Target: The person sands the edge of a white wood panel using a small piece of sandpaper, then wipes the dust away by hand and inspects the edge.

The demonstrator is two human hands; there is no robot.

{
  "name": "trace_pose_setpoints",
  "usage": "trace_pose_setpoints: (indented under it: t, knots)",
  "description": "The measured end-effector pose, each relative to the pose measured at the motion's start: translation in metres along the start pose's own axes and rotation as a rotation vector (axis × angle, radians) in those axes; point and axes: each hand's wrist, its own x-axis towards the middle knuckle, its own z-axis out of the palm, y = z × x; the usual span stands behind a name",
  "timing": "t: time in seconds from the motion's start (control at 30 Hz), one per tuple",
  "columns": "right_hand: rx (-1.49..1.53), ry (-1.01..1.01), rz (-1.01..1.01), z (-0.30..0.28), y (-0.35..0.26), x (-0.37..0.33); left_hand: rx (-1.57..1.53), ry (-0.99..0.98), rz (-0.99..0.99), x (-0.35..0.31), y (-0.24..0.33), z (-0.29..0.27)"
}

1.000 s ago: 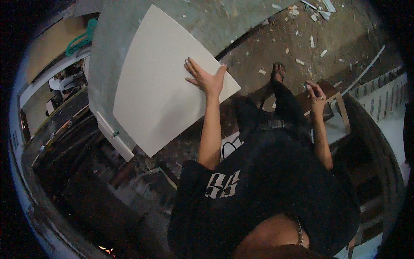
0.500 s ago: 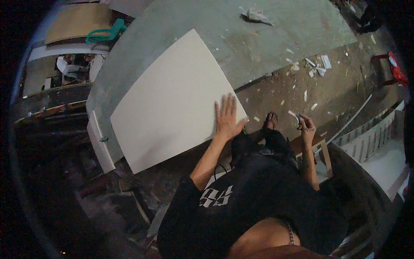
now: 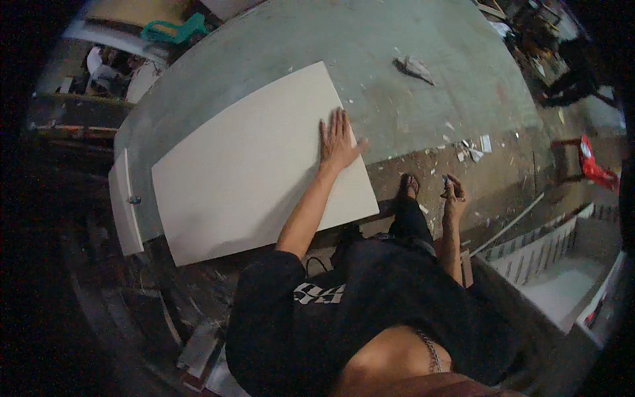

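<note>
A large off-white panel (image 3: 245, 152) lies flat on the grey-green worktable (image 3: 456, 86), its near edge close to my body. My left hand (image 3: 338, 147) rests palm down near its right edge, with the fingers stretched out and the thumb reaching past the edge. Out to the right of the panel, my right hand (image 3: 454, 195) is raised over the floor. Its fingers are pinched together around something small, too blurred to name. A grey crumpled rag (image 3: 414, 68) sits on the table beyond my left hand.
White scraps (image 3: 473, 151) litter the floor on the right. A long white box (image 3: 555, 271) stands at lower right, and a red item (image 3: 596, 169) beyond it. A narrow white board (image 3: 126, 205) leans at the table's left. A teal plastic chair (image 3: 175, 30) is far left.
My left hand has slid forward along the panel's right edge. The panel now sits at a different angle in view, as the view has shifted. My right hand stays pinched, off to the right.
</note>
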Motion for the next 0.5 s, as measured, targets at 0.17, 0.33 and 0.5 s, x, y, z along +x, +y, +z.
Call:
trace_pose_setpoints:
  t: [0.17, 0.33, 0.5]
  knots:
    - [-0.054, -0.191, -0.043, 0.033, -0.052, 0.077, 0.129, 0.032, -0.364, 0.102, -0.047, -0.004]
    - [-0.076, -0.361, -0.06, 0.024, -0.076, 0.158, 0.21, -0.091, -0.246, 0.129, -0.046, -0.001]
    - [-0.058, -0.352, 0.057, 0.002, -0.066, 0.253, -0.192, -0.11, 0.15, 0.1, -0.009, -0.012]
